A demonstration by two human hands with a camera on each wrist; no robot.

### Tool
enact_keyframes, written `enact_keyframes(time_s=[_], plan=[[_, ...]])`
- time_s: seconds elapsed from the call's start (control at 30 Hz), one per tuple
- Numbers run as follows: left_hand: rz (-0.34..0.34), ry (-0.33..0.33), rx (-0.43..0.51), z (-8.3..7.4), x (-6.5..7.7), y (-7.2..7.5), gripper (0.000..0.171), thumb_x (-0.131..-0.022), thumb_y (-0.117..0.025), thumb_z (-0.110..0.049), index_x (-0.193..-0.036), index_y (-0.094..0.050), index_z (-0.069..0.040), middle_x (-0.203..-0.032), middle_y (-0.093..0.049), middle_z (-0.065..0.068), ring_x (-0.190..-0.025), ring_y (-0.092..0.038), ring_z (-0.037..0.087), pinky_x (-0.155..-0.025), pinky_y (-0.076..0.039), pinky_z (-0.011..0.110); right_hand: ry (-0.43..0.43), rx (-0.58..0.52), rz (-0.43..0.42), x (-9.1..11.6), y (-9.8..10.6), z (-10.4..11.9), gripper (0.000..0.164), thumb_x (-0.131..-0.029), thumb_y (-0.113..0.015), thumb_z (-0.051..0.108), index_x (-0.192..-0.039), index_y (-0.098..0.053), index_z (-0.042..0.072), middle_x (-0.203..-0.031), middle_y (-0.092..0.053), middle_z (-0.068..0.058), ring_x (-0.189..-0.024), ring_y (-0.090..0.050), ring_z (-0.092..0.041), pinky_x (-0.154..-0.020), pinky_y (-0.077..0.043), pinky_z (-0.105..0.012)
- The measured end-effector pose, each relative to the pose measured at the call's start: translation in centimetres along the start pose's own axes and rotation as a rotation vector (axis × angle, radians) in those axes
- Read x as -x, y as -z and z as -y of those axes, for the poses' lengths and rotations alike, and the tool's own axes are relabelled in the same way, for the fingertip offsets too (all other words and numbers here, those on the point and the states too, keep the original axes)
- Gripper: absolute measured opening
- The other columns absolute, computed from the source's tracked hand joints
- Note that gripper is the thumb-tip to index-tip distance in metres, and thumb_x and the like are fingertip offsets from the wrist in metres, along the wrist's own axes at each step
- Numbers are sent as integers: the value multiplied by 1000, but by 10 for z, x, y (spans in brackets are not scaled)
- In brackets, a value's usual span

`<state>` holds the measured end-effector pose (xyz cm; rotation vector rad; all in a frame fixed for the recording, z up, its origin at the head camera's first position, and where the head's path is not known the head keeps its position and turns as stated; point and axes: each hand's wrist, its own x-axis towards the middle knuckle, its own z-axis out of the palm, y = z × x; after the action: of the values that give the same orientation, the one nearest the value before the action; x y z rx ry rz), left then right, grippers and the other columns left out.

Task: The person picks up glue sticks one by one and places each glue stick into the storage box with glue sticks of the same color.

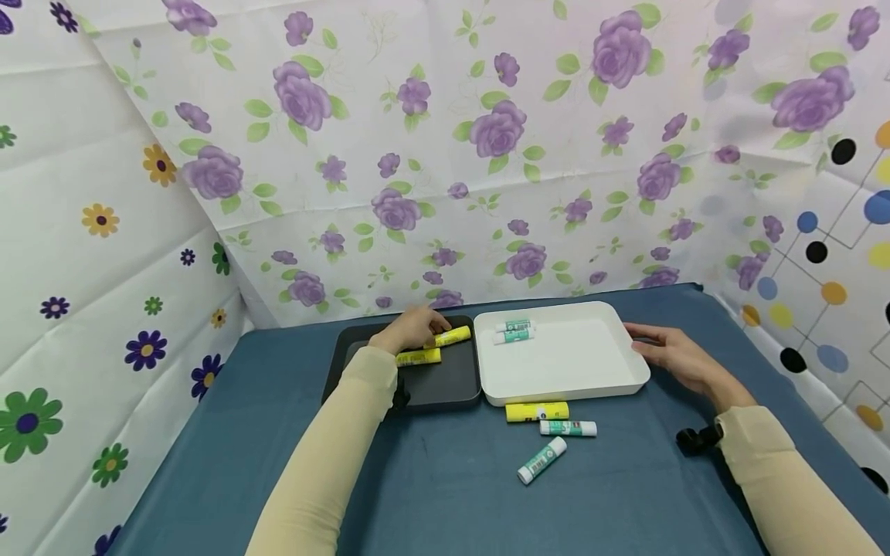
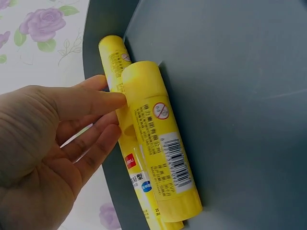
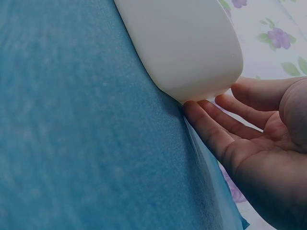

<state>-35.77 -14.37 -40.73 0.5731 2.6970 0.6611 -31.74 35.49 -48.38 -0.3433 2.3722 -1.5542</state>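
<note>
My left hand (image 1: 412,327) reaches into the black tray (image 1: 455,380), beside two yellow glue sticks. In the left wrist view the thumb tip of the left hand (image 2: 62,129) lies at the nearer glue stick (image 2: 165,143). The other fingers are loosely extended by the farther glue stick (image 2: 114,52), which lies along the tray wall. Whether they touch it is unclear. My right hand (image 1: 677,357) touches the right end of the white tray (image 1: 570,363) with extended fingers. The right wrist view shows the fingertips of the right hand (image 3: 259,139) at the tray's corner.
Two green-and-white glue sticks (image 1: 514,332) lie in the white tray's left part. In front of it on the blue cloth (image 1: 459,494) are a yellow glue stick (image 1: 537,411) and two more green-and-white glue sticks (image 1: 542,461). A flowered sheet (image 1: 445,193) hangs behind.
</note>
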Motion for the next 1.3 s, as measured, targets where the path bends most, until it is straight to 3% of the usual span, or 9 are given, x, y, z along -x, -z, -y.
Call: enact_keyframes(time_s=[0.2,0.6,0.73,1.0,1.3], plan=[[-11,-6,3,1,-1,1,43,-95,-64,12,-134,-70,-3,-126,-69,15,-117,-64,30,-96,-56,39,-3,6,-2,0,0,1,72,-110,-55,35,-164,-25,1,-166,-25,-29,-150,-29,-49,-97,-52,-23],[-30,-10,34,1,0,4,40,-99,-59,7,-136,-70,-6,-131,-68,14,-121,-62,29,-100,-54,41,-11,15,3,-1,0,1,70,-110,-55,35,-164,-25,1,-166,-26,-29,-150,-29,-49,-105,-51,-37],[-64,-49,68,-4,3,4,37,-102,-58,3,-136,-70,-6,-130,-68,14,-120,-63,30,-99,-55,43,-12,19,1,-1,1,1,72,-110,-55,37,-164,-25,1,-166,-26,-29,-150,-28,-49,-106,-51,-39],[-150,-134,94,-23,22,-6,35,-103,-58,0,-134,-71,-8,-125,-70,15,-110,-66,25,-93,-56,42,-5,4,9,0,1,2,73,-109,-56,37,-164,-26,1,-166,-26,-29,-150,-28,-49,-96,-52,-22],[-210,-146,189,-40,49,-20,31,-106,-59,-7,-133,-72,-12,-128,-69,10,-113,-64,24,-88,-57,40,-10,-1,10,-1,1,1,73,-109,-56,38,-165,-25,1,-166,-25,-29,-151,-27,-49,-96,-52,-21]])
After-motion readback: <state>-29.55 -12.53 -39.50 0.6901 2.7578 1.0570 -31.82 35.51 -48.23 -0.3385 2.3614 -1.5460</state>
